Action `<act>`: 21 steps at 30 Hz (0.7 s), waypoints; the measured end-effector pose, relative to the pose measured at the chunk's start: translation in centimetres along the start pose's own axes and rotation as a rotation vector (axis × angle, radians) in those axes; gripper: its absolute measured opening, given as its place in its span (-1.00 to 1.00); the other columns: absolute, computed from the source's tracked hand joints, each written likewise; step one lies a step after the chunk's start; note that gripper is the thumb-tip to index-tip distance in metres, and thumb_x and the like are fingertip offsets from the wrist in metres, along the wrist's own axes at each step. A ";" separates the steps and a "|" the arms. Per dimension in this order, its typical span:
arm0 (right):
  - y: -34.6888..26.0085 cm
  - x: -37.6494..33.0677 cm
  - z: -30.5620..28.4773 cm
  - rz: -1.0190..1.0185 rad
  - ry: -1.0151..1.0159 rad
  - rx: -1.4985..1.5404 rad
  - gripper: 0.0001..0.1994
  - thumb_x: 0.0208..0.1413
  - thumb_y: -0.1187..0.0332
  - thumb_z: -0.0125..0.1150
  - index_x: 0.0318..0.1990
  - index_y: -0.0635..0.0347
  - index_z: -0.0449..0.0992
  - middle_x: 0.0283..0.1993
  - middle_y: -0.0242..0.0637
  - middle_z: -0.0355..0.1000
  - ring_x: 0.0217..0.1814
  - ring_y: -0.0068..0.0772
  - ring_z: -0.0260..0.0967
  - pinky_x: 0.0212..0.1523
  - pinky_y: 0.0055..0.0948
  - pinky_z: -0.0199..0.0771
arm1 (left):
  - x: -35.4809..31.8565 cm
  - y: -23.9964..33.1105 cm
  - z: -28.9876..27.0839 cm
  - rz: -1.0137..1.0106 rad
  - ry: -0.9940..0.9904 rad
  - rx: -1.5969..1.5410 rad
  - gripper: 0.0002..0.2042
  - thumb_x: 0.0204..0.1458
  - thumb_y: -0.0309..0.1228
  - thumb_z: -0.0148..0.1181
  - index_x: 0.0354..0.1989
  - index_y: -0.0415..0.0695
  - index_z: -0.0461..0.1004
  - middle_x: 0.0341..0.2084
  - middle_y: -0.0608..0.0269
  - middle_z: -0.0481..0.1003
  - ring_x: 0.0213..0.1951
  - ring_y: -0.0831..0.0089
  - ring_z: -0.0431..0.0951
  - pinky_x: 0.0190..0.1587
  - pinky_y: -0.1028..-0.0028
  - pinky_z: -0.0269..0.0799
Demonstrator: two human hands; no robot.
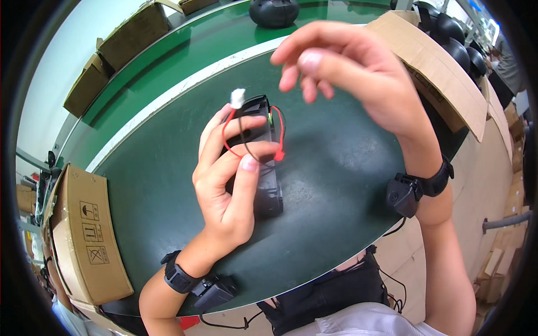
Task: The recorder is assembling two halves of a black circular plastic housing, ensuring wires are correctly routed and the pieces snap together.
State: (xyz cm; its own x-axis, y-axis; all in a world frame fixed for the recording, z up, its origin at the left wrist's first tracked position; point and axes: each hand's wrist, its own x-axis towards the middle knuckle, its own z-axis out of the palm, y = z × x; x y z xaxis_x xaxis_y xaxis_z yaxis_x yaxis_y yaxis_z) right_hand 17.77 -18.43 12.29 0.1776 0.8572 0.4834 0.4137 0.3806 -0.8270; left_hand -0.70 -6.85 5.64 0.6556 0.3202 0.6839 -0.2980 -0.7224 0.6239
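Near the middle of the green work surface, my left hand (224, 185) is closed on a long black plastic housing (270, 193). Its fingers lie across the upper part, hiding much of it. A red and black wire pair (225, 137) loops over these fingers, with the thumb against it, and ends in a white connector plug (238, 98) that sticks up above the housing. Another red wire (280, 131) runs along the right side of the housing to a red tip. Up and to the right, my right hand (353, 70) hangs in the air, holding nothing, its fingers loosely curled and apart.
An opened cardboard box (89, 235) stands at the left edge, another (434, 73) at the right. Behind a pale rail (168, 87) runs a green belt with a round black object (273, 12) on it. More cartons (131, 36) line the far left.
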 end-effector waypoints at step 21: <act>2.7 0.1 2.3 -0.280 -0.041 -0.362 -0.88 -0.06 0.50 0.31 -0.38 0.38 0.55 -0.50 -0.10 0.49 -0.46 -0.27 0.48 -0.38 -0.44 0.46 | -0.8 1.0 -0.2 -0.154 -0.019 0.015 -0.76 0.12 -0.45 -0.02 -0.25 -0.25 0.61 0.04 -0.07 0.43 0.18 0.11 0.32 0.30 0.14 0.03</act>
State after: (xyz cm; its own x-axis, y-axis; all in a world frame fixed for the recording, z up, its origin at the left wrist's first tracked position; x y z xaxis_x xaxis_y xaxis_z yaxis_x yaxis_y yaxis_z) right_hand 16.87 -16.48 9.45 -0.0179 0.7540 0.6567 0.7271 0.4606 -0.5091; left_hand -1.61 -7.70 5.78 0.7056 0.4165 0.5733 -0.1829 -0.6745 0.7152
